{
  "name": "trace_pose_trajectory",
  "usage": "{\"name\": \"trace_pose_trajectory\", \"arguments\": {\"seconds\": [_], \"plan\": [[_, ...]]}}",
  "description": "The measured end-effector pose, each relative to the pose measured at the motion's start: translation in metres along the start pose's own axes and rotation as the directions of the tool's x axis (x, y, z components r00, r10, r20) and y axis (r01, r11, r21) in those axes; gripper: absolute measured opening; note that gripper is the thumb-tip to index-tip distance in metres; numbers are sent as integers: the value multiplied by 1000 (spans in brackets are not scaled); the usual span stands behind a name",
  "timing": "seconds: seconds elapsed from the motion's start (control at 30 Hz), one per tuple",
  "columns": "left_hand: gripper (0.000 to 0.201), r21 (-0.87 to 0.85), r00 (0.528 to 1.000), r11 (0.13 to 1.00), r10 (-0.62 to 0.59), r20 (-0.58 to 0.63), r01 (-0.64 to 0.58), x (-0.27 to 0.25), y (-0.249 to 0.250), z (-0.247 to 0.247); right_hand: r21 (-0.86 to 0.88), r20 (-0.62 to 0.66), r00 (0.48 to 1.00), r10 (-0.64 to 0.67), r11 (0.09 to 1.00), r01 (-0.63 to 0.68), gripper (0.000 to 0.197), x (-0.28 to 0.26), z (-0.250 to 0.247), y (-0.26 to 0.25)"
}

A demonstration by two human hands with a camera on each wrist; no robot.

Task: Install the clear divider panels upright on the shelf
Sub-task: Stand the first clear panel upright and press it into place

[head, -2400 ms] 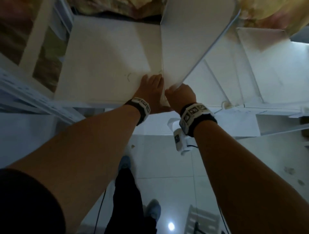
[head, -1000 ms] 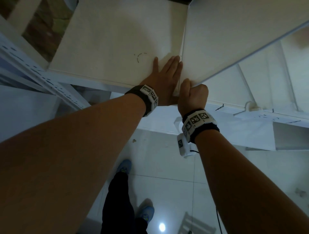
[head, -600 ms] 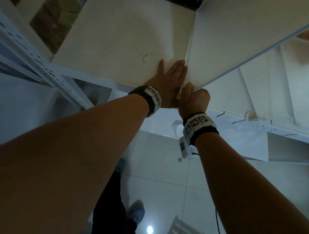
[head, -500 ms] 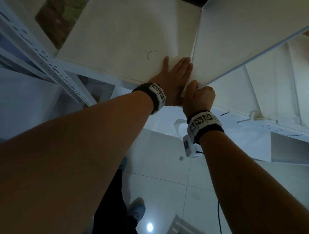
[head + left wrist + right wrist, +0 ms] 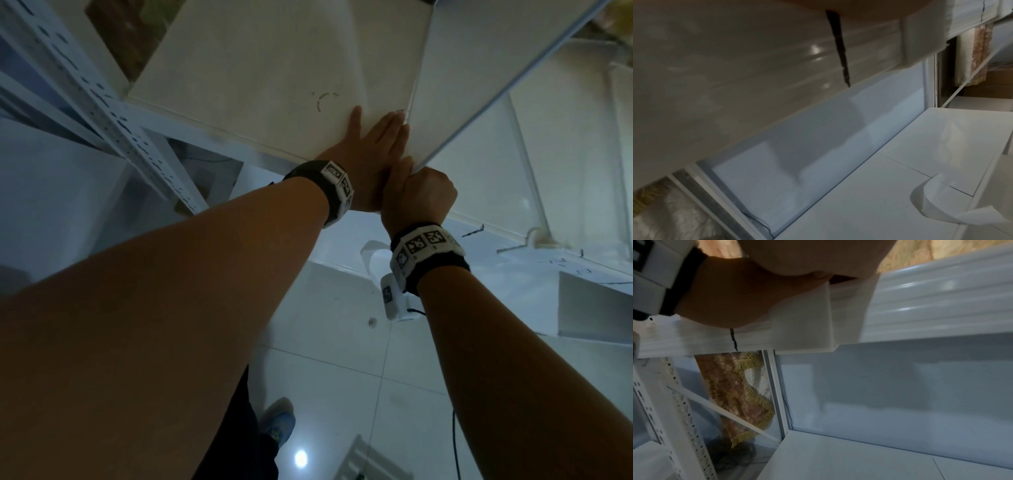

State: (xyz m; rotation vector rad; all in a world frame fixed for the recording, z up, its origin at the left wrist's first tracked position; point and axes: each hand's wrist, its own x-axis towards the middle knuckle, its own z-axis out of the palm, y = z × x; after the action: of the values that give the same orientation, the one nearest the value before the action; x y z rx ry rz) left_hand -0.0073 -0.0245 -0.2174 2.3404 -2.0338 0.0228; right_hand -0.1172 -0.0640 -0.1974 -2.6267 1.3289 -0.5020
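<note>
A pale divider panel (image 5: pixel 479 68) stands upright on the white shelf (image 5: pixel 257 68), running from the front edge to the back. My left hand (image 5: pixel 373 144) lies flat on the shelf, its straight fingers against the left side of the panel's base. My right hand (image 5: pixel 418 195) is curled in a fist round the panel's lower front corner, thumb up along its edge. In the right wrist view a white foot piece (image 5: pixel 803 324) sits over the shelf's ribbed front lip (image 5: pixel 941 308), just under my hands. The left wrist view shows only the lip (image 5: pixel 735 65) from below.
Further thin dividers (image 5: pixel 527 161) stand on the shelf to the right. A perforated white upright (image 5: pixel 120 113) borders the shelf on the left. A lower shelf (image 5: pixel 879 194) carries a curled white strip (image 5: pixel 941 203). The tiled floor (image 5: pixel 342 394) and my shoe (image 5: pixel 279 421) are below.
The head view has swung, so shelf and panel sit higher and further right. My left fingers now lie flatter and further onto the shelf. The right hand keeps its grip at the panel's corner.
</note>
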Motion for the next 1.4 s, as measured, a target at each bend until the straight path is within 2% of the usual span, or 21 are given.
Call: {"name": "trace_pose_trajectory", "arguments": {"seconds": [0.13, 0.37, 0.57, 0.73, 0.97, 1.1, 1.3, 1.4], "plan": [[87, 6, 1000, 1000, 3, 6, -3, 1, 3, -2, -38, 10, 1000, 14, 999, -14, 51, 1, -1, 2], [87, 8, 998, 1000, -12, 65, 11, -2, 5, -8, -29, 41, 999, -5, 1000, 6, 44, -4, -8, 0], [95, 40, 989, 999, -1, 147, -5, -2, 5, -13, 109, -195, 981, -10, 994, 31, 35, 0, -17, -8], [96, 56, 984, 998, -14, 179, 4, -4, 5, -17, 108, -209, 978, 7, 994, 16, 40, 5, -10, -10], [92, 53, 985, 999, -22, 169, 13, -6, 8, -22, 132, -304, 951, 56, 991, -16, 40, 8, 3, -9], [91, 39, 989, 999, -8, 151, 3, -6, 8, -22, 127, -270, 961, 52, 992, -18, 41, 8, 6, -7], [92, 44, 993, 999, -6, 121, 1, -6, 6, -19, 149, -350, 936, 37, 989, 16, 41, 8, 7, -9], [92, 49, 995, 999, -19, 97, 14, -5, 6, -19, 131, -322, 947, 14, 991, 30, 41, 9, 5, -7]]}}
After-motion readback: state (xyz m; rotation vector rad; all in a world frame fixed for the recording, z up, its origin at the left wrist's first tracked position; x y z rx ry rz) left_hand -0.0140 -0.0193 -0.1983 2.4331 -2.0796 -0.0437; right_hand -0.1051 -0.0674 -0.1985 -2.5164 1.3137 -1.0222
